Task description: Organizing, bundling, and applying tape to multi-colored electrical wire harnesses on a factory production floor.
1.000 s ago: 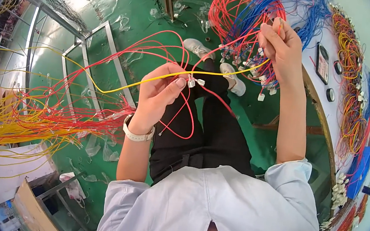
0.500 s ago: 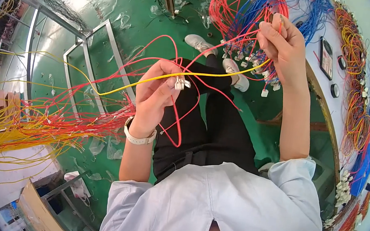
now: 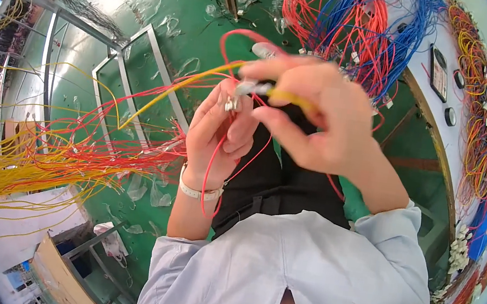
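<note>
Just off the centre of the view, toward ten o'clock, the left hand point(image 3: 224, 136) is closed, and small white connectors point(image 3: 231, 105) are pinched at its fingertips, at about eleven o'clock from the centre. A thin red wire point(image 3: 208, 169) is looped below that hand toward six o'clock, and a white-strapped watch point(image 3: 201, 193) is worn on the wrist. At two o'clock the right hand point(image 3: 332, 111) is blurred, its fingers bent and its thumb reaching toward the connectors; yellow wire point(image 3: 168, 92) is seen between thumb and fingers, but whether it is gripped cannot be told. Another stretch of yellow is strung out toward ten o'clock, above red strands. Between the hands a pale, blurred piece is seen, too smeared to be identified. A spread of yellow and red wires point(image 3: 57, 167) is hung between eight and nine o'clock, and a metal frame point(image 3: 135, 88) is placed at ten. Red and blue wires point(image 3: 360, 16) are heaped at one o'clock. At two o'clock a dark device with a screen point(image 3: 439, 73) is laid on the white table point(image 3: 449, 151), and a blue block point(image 3: 485, 224) is set just past three.
</note>
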A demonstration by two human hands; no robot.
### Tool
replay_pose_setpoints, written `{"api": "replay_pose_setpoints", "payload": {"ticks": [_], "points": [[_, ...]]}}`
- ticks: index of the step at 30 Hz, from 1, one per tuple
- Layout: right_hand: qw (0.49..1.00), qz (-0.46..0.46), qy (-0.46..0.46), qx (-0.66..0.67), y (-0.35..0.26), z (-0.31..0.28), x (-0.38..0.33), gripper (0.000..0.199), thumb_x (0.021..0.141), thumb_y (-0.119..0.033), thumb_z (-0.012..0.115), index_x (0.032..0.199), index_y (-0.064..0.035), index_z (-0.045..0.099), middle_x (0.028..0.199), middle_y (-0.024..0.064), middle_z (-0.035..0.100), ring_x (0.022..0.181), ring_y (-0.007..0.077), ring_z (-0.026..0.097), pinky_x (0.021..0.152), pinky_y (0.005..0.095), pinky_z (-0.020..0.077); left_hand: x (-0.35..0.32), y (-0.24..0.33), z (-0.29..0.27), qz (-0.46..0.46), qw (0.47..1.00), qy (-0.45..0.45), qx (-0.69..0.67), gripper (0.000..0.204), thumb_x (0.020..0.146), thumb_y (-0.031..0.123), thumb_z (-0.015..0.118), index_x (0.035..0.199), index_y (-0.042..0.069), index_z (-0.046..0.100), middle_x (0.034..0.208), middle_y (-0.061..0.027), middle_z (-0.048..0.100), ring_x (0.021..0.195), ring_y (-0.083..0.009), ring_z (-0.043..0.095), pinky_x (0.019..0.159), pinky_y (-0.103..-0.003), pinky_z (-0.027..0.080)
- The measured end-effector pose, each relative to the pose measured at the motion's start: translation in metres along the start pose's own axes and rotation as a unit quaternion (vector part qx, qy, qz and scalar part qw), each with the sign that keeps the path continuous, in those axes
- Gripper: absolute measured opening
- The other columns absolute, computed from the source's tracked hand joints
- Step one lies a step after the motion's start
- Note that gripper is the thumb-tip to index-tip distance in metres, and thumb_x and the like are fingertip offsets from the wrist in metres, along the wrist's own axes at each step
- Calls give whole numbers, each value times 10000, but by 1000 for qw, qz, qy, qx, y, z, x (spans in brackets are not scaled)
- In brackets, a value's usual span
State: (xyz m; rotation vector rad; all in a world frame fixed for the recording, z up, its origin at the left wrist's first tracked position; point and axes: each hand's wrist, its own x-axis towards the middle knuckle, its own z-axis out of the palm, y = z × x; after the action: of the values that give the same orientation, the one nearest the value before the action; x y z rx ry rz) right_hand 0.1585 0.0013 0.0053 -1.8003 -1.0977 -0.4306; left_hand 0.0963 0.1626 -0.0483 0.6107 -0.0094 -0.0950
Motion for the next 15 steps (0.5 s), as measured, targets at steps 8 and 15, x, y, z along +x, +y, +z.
{"api": "replay_pose_setpoints", "payload": {"ticks": [8,15], "points": [[986,108,-30,122,16,26,12,349,781,-37,717,1003,-44,448,919,102,694,815,120,675,689,209,512,-3,-8,9,-32,997,-6,-67,258,1020,274,341,1100,81,492,534,9,400,410,-71,334,328,-199,225],[979,153,-31,134,18,20,11,250,794,-81,718,1023,-46,623,875,20,677,703,47,584,594,188,429,-1,-6,9,171,945,28,277,298,1036,251,288,895,46,451,578,-77,547,397,-64,372,392,-176,302]]}}
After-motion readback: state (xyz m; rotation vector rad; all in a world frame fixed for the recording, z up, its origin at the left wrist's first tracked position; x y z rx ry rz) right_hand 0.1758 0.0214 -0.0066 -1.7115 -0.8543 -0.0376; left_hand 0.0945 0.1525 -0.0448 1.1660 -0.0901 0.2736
